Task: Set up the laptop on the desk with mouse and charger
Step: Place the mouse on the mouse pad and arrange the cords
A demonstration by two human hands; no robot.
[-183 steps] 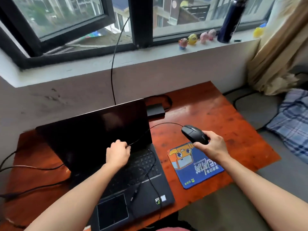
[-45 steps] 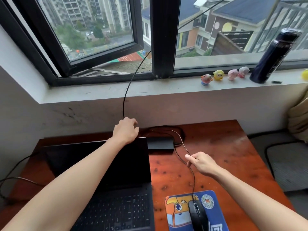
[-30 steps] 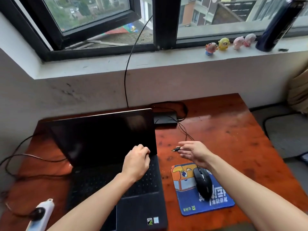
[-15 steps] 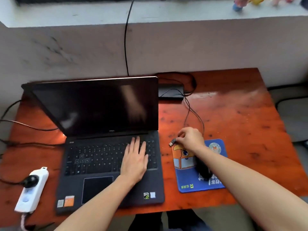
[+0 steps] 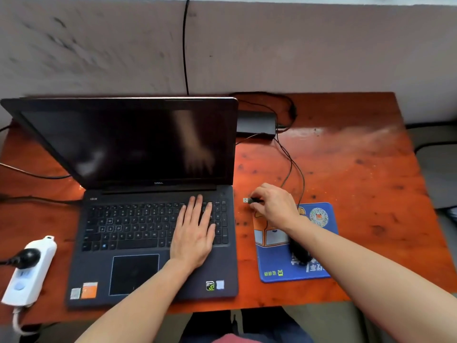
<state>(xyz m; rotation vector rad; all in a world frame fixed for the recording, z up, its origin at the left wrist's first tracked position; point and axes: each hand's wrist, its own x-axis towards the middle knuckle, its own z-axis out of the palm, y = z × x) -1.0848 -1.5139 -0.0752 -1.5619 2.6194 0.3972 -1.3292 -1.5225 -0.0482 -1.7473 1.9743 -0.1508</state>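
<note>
A dark laptop (image 5: 138, 268) stands open on the reddish wooden desk (image 5: 358, 174), its screen black. My left hand (image 5: 195, 233) lies flat with straight fingers on the right side of the keyboard. My right hand (image 5: 274, 206) pinches the mouse's USB plug (image 5: 246, 200), a short gap right of the laptop's right edge. The black mouse (image 5: 298, 252) sits on a blue mouse pad (image 5: 277, 271), partly hidden by my right forearm. Its thin cable (image 5: 294, 167) loops back over the desk. A black charger brick (image 5: 256, 123) lies behind the screen's right corner.
A white power strip (image 5: 32, 271) with a black plug in it lies at the desk's left front. Dark cables (image 5: 34, 174) run off the left side. A black cord (image 5: 184, 45) hangs down the wall behind the laptop. Grey floor shows at the right.
My left hand came down from the lid onto the keyboard. My right hand left the mouse on the pad, took the cable's USB plug and brought it near the laptop's right edge.
</note>
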